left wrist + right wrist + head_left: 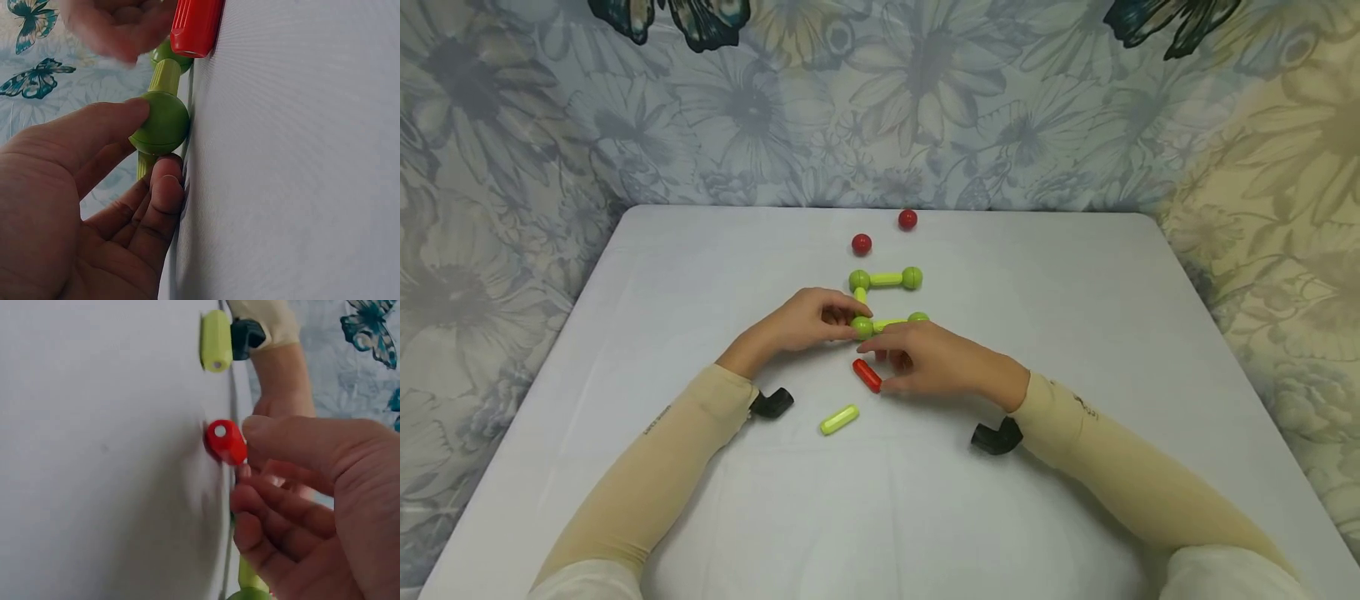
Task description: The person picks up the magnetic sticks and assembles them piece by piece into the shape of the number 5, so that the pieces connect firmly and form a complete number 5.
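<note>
On the white table, green balls and lime rods form an open-sided frame. My left hand (816,319) pinches its near-left green ball (164,123), thumb on one side and fingertips on the other. A lime rod (887,323) runs from that ball to another green ball (918,317), partly hidden behind my right hand (936,358). Below the frame lies a red ribbed rod (867,376) with a silvery dot in its end. In the right wrist view, my right thumb is at the red rod (227,442), and the other fingers are bent loosely apart from the thumb.
A loose lime rod (839,419) lies nearer to me on the table (880,517). Beyond the frame sit two red balls, one left (861,244) and one right (907,219) by the far edge. Flowered cloth (917,108) stands behind.
</note>
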Available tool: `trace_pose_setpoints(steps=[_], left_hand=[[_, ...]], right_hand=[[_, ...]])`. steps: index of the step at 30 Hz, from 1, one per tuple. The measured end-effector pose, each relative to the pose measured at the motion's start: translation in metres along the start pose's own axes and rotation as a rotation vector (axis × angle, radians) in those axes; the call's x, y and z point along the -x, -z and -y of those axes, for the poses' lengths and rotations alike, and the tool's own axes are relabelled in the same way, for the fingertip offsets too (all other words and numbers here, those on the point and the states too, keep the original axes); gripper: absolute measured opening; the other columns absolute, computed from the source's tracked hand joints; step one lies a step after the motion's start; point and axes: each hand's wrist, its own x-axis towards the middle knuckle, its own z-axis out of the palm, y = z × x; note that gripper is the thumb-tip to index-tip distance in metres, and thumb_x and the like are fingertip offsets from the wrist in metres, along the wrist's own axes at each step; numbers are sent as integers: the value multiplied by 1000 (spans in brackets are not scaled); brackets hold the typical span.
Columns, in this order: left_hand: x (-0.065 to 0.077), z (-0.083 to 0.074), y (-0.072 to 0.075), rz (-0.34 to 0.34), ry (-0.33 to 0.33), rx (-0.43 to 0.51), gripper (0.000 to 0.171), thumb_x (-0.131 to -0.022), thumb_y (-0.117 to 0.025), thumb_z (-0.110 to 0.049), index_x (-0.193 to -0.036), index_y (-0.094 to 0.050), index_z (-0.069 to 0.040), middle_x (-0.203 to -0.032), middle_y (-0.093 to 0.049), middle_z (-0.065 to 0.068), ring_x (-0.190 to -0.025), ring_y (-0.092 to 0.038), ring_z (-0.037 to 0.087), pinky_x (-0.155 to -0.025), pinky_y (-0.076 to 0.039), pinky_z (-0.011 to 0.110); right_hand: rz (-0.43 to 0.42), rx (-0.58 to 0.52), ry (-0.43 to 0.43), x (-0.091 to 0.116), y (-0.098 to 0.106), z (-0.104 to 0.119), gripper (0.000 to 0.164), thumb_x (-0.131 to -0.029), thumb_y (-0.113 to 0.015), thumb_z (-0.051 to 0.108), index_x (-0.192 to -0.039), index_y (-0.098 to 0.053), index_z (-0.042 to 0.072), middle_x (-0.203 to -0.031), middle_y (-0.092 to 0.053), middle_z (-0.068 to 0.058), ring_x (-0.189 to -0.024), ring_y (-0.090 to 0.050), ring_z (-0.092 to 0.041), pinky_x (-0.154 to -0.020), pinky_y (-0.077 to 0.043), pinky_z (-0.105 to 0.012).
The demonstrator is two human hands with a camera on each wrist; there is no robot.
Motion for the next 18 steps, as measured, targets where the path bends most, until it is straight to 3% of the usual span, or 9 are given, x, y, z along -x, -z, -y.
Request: trace_pose_setpoints(steps=[4, 11, 14, 18], left_hand=[[1, -1, 0, 6, -2, 8, 33, -98, -82, -9, -131, -79, -10, -103, -73, 2, -93, -66, 21, -86, -55, 36], [-1, -2, 1, -5, -17, -9, 33, -97, -85, -13, -130, -79, -10, -102, -72, 2, -94, -65, 20, -86, -55, 35], [0, -2, 1, -6, -12, -7, 33, -97, -84, -13, -129, -80, -11, -102, -72, 2, -94, -65, 20, -85, -55, 35], [0, -1, 1, -4, -2, -6, 32, -98, -84, -14, -130, -80, -11, -102, -72, 1, -95, -65, 20, -85, -55, 34]], right_hand=[[93, -56, 26, -9, 2, -7, 60, -92, -87, 9, -148, -67, 9, -109, -69, 3, -80, -62, -14, -74, -54, -30], [97, -56, 27, -13, -1, -13, 45, -90, -91, 16, -132, -75, 13, -99, -66, 3, -77, -60, -11, -73, -54, -30], [57, -57, 37, -11, -2, -13, 44, -91, -92, 21, -131, -75, 13, -99, -66, 6, -78, -59, -9, -74, -53, -29], [-98, -81, 50, 4, 5, -13, 46, -90, -91, 19, -132, -76, 11, -98, -70, 4, -82, -63, -10, -76, -56, -34]])
